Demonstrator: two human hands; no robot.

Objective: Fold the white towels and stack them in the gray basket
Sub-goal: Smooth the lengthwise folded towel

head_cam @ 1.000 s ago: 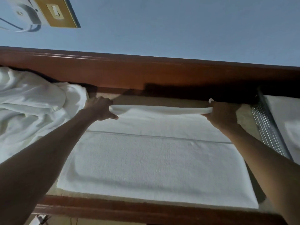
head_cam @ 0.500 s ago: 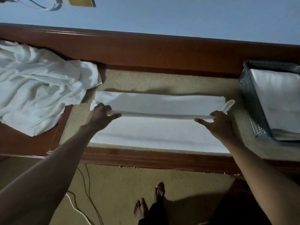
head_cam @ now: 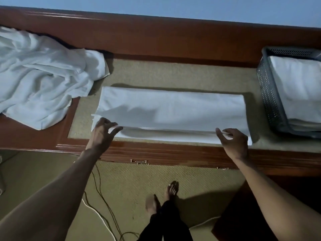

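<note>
Two layers of one white towel (head_cam: 170, 108) lie doubled over along the middle of the bench (head_cam: 173, 75), on its tan padded top. The upper layer's near edge is lifted a little, with a shadow beneath it. The left hand (head_cam: 104, 130) pinches that edge at its left corner, fingers on top and thumb stretched out below. The right hand (head_cam: 233, 141) pinches the same edge near the right end, between thumb and curled fingers. A rumpled heap of white towels (head_cam: 40, 75) sprawls over the bench's left end, just beside the doubled towel. At the right end stands the gray basket (head_cam: 268, 101), with folded towels (head_cam: 298, 87) stacked inside. Below, bare feet (head_cam: 172, 189) and thin cables (head_cam: 102, 193) show on the floor.
</note>
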